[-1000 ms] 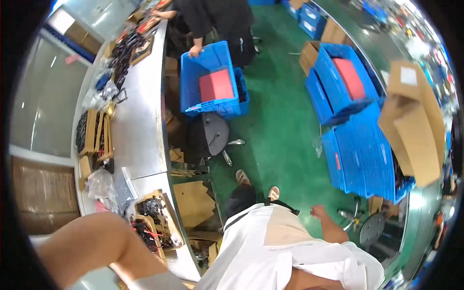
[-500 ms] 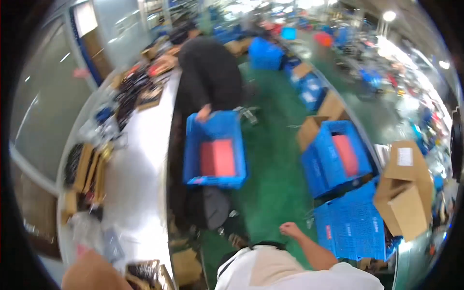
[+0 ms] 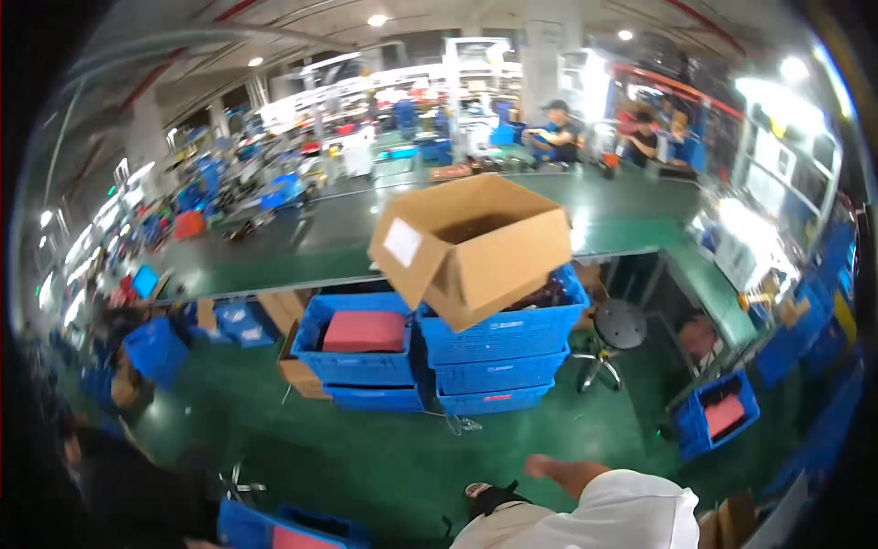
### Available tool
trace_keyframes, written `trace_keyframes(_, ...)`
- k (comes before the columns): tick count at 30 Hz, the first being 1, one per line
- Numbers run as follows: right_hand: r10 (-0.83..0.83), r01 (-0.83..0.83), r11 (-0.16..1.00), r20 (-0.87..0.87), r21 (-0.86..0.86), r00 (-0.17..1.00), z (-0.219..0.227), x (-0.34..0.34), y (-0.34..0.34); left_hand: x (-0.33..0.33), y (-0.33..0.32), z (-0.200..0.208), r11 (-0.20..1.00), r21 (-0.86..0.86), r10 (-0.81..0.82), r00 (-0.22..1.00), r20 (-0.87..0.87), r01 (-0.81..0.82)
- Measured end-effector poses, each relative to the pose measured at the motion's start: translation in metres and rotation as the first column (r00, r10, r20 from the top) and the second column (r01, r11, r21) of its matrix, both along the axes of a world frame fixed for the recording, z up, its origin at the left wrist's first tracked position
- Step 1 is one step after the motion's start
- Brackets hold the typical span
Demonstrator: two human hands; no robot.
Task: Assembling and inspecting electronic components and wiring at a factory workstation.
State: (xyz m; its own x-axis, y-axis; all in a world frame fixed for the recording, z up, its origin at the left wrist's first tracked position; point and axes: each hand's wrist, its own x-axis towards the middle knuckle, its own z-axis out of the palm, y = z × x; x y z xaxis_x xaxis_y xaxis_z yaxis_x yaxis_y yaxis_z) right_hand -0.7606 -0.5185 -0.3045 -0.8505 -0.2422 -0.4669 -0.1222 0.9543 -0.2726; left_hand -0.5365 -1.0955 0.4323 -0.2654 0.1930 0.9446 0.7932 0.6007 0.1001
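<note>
Swinging in the head view from the long desk toward the opposite desk point(image 3: 631, 206), the scene now puts the carton point(image 3: 512, 261) and stacked crates point(image 3: 494, 343) mid-frame; the carton sits tilted atop the stack. These are nearest the right hand point(image 3: 541, 467), though well apart from it. That hand, lower centre, reaches left from a white sleeve point(image 3: 631, 503), forearm roughly level; blurred, its finger pose cannot be told, but nothing shows in it. The left hand is outside the frame.
</note>
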Motion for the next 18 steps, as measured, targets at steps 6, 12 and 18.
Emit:
trace_keyframes(6,-0.048,0.095,0.990,0.385,-0.103,0.922,-0.002,0.050,0.108,-0.033,-0.004,-0.012,0.991,-0.052,0.115,0.988,-0.102,-0.120)
trace_keyframes(12,-0.124,0.171,0.985,0.592,-0.023,0.796,0.054,-0.039,-0.029,-0.041,0.000,-0.004,0.963,-0.129,0.216,0.963,-0.163,-0.238)
trace_keyframes(18,0.239,-0.202,0.929,0.087,-0.309,0.967,0.157,-0.194,-0.163,-0.045,0.022,-0.031,0.920,-0.088,0.357,0.909,-0.217,-0.382)
